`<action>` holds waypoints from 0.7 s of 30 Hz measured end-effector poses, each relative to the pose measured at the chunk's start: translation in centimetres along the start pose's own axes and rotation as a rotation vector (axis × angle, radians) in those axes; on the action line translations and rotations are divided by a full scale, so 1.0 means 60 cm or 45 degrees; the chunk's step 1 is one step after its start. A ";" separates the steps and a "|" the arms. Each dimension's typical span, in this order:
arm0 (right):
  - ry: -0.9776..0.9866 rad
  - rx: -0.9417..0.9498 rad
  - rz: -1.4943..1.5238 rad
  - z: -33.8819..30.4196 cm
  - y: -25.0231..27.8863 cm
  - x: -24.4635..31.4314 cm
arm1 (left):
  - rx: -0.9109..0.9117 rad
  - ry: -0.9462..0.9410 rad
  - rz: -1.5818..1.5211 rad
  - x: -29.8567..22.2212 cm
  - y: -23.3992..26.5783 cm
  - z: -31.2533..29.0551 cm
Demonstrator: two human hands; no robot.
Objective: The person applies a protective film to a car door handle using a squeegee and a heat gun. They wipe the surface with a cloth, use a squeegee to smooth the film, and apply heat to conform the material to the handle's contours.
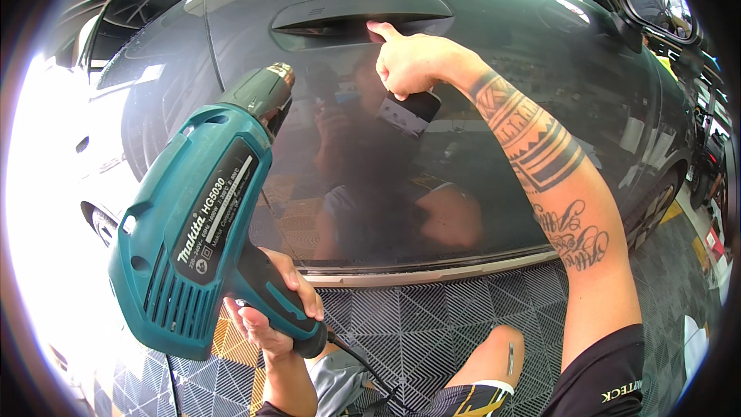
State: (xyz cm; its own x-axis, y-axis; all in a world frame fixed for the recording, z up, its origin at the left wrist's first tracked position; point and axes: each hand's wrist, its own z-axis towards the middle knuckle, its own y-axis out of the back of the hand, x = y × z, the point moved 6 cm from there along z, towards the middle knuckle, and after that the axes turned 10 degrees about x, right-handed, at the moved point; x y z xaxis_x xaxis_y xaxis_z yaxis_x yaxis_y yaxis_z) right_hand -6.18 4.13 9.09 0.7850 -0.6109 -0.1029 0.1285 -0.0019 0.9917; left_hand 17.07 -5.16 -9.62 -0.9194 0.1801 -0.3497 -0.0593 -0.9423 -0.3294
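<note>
My left hand (270, 328) is wrapped round the black grip of a teal heat gun (193, 208). The gun's metal nozzle points up and to the right, towards a dark grey car door (517, 147). My right hand (417, 66) is closed on a small flat squeegee (411, 112), which sticks out below the palm with a paler lower edge. Its index finger reaches out to the lower edge of the recessed door handle (367, 6) and seems to touch it. The finger hides part of the recess.
A side mirror (656, 0) juts out at the upper right. The gun's black cord (363, 363) trails down past my knee (494, 351). Patterned grey floor tiles (394, 309) lie below the door sill (432, 272). A wheel (656, 208) shows at the right.
</note>
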 end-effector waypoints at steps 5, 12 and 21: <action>0.021 0.011 -0.065 0.007 -0.002 0.001 | 0.043 0.111 -0.035 0.002 -0.013 0.006; 0.039 -0.016 -0.085 0.011 -0.003 -0.004 | 0.013 0.034 0.237 0.001 -0.024 0.006; 0.001 -0.019 -0.033 0.005 -0.004 -0.003 | 0.090 0.035 0.074 0.009 -0.022 0.003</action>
State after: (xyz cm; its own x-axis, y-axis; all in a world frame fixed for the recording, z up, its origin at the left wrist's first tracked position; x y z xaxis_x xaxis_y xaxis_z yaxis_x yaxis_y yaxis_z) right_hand -6.54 3.99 8.90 0.7817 -0.6104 -0.1284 0.1575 -0.0060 0.9875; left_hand 16.57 -3.85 -9.23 -0.9113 0.1315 -0.3902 -0.0346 -0.9687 -0.2458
